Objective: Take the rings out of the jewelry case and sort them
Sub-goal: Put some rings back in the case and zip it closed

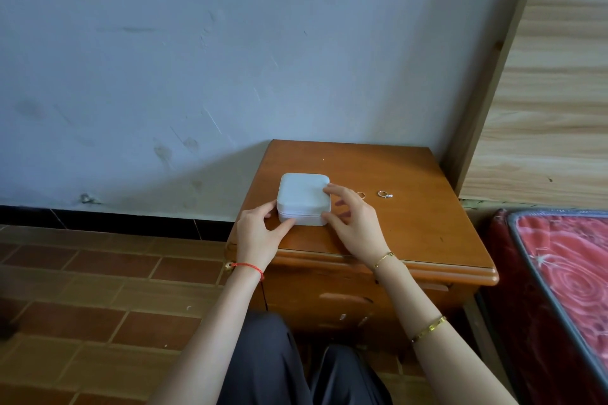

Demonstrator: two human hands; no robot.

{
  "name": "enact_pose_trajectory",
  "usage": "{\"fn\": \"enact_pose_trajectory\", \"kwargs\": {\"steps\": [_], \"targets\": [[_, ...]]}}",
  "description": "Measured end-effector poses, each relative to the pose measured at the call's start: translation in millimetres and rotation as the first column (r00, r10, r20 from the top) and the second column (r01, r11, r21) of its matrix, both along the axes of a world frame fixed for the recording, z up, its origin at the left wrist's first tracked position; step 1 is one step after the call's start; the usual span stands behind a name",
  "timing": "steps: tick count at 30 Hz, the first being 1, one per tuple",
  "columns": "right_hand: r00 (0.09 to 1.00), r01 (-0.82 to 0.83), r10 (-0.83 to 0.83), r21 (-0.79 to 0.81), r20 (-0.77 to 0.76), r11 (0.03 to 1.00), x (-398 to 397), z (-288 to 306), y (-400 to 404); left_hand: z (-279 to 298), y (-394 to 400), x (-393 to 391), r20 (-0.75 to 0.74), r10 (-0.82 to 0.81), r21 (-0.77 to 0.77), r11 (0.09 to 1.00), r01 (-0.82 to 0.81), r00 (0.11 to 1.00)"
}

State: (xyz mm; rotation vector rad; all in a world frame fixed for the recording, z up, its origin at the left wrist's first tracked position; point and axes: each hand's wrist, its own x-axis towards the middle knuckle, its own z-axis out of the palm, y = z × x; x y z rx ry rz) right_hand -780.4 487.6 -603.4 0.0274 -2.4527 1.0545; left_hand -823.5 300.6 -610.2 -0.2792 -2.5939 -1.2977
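Observation:
A small white square jewelry case (301, 194) lies closed on the wooden nightstand (411, 227). My left hand (260, 233) holds the case's near left corner between thumb and fingers. My right hand (352, 223) touches its right side, fingers on the lid's right edge and thumb at the near right corner. Two rings lie on the wood to the right of the case: a gold ring (361, 195) just beyond my right fingers and a silver ring with a stone (384, 194) farther right.
The nightstand stands against a pale blue wall (230, 59), with a wooden bed headboard (543, 92) to its right. A red patterned mattress (566, 273) lies at the lower right. Brown floor tiles (98, 306) spread on the left. My dark-trousered knees are below.

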Motion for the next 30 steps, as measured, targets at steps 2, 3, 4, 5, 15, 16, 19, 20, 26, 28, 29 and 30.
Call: {"fn": "enact_pose_trajectory", "kwargs": {"steps": [2, 3, 4, 5, 15, 16, 19, 20, 26, 28, 29, 30], "targets": [[1.000, 0.027, -0.028, -0.043, -0.005, 0.999, 0.6, 0.4, -2.9, 0.4, 0.0, 1.3, -0.002, 0.002, -0.010, 1.000, -0.002, 1.000], [0.999, 0.044, -0.044, -0.058, 0.000, 0.997, 0.7, 0.3, -4.6, 0.7, 0.2, 1.7, -0.002, 0.002, -0.009, 1.000, -0.002, 1.000], [0.998, 0.060, -0.060, -0.072, 0.010, 0.996, 0.9, -0.2, -6.4, 1.1, 0.2, 2.2, 0.000, 0.002, -0.003, 1.000, -0.002, 1.000], [0.997, 0.077, -0.076, -0.088, 0.022, 0.993, 0.7, -1.0, -8.1, 1.9, 0.4, 3.0, 0.000, 0.001, 0.004, 1.000, -0.001, 1.000], [0.983, 0.171, -0.159, -0.162, 0.090, 0.972, -2.3, -0.7, -18.2, 7.4, 0.6, 5.3, -0.024, -0.025, 0.055, 0.998, 0.026, 0.999], [0.983, 0.175, -0.162, -0.160, 0.089, 0.972, -3.7, -0.8, -18.5, 7.6, 1.1, 4.1, -0.020, -0.020, 0.056, 0.998, 0.021, 1.000], [0.982, 0.183, -0.171, -0.157, 0.085, 0.970, -10.7, -0.2, -18.6, 9.1, 2.7, -3.9, -0.013, -0.021, 0.057, 0.998, 0.021, 1.000], [0.981, 0.185, -0.173, -0.164, 0.085, 0.969, -14.5, 0.4, -18.4, 10.6, 3.1, -8.1, -0.008, -0.024, 0.058, 0.998, 0.024, 1.000], [0.976, 0.202, -0.180, -0.198, 0.125, 0.959, -45.5, 5.6, -17.4, 18.6, 8.6, -45.4, 0.001, -0.044, 0.055, 0.997, 0.044, 0.999], [0.973, 0.218, -0.194, -0.211, 0.128, 0.953, -58.9, 7.6, -17.7, 20.7, 10.7, -59.1, 0.011, -0.040, 0.048, 0.998, 0.039, 0.999], [0.971, 0.225, -0.200, -0.217, 0.130, 0.950, -66.2, 8.9, -17.7, 21.6, 11.8, -66.2, 0.012, -0.038, 0.049, 0.998, 0.037, 0.999], [0.970, 0.229, -0.205, -0.219, 0.129, 0.948, -74.2, 10.1, -17.7, 22.7, 12.9, -73.2, 0.011, -0.035, 0.051, 0.998, 0.035, 0.999]]}}
